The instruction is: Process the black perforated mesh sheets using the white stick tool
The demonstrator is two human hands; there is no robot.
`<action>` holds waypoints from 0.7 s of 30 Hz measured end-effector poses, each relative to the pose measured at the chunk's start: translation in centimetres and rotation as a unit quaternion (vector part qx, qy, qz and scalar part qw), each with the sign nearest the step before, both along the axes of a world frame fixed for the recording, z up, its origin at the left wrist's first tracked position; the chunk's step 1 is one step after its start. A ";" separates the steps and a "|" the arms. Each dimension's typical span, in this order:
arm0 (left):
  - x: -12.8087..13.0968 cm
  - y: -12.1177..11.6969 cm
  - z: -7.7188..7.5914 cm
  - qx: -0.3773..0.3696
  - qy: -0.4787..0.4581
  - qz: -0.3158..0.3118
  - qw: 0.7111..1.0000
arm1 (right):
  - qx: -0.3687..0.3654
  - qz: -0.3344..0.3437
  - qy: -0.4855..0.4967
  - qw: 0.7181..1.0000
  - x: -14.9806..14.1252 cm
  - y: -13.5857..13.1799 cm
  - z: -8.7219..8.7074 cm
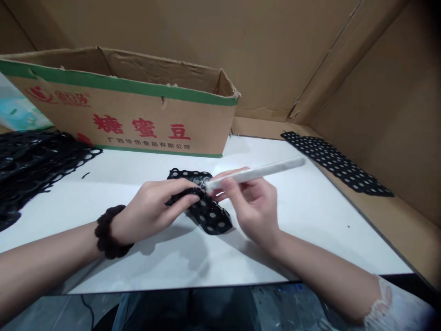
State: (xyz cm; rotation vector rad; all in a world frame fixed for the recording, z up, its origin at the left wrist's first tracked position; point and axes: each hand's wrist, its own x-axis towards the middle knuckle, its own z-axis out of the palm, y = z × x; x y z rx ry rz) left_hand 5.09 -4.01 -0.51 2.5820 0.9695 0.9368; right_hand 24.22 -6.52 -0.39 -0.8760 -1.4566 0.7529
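Cardboard walls (268, 55) back a white bench (310, 211); near its middle the left hand (158, 207) pinches a bent black dotted sheet (212, 218); the right hand (255, 207) grips a white stick (268, 169), its blurred tip apparently against it; this piece seems unfinished; perforated black webbing (34, 170) heaps left; a flat dotted sheet (337, 163), right, looks untouched; an open carton (203, 115) stands behind.

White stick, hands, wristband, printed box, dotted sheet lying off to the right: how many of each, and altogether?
Hands: 2 (left hand, right hand)
White stick: 1
Wristband: 1
Printed box: 1
Dotted sheet off to the right: 1
Total: 6
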 end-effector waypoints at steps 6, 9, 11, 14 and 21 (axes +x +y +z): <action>-0.2 0.0 0.1 -0.046 -0.019 0.011 0.999 | -0.003 -0.006 0.011 1.000 0.3 0.1 0.3; -0.2 -0.2 0.1 -0.075 -0.020 -0.012 0.997 | 0.044 -0.005 -0.023 0.999 0.3 -0.1 0.1; -0.3 -0.3 0.0 -0.089 -0.022 -0.013 0.996 | 0.070 -0.007 -0.043 0.997 0.3 -0.2 0.1; -0.2 -0.3 0.0 -0.089 -0.025 -0.009 0.996 | 0.093 -0.007 -0.067 0.993 0.3 -0.3 0.2; -0.1 -0.2 -0.4 -0.098 -0.006 -0.041 0.994 | 0.106 -0.013 -0.060 0.992 0.1 -0.3 0.3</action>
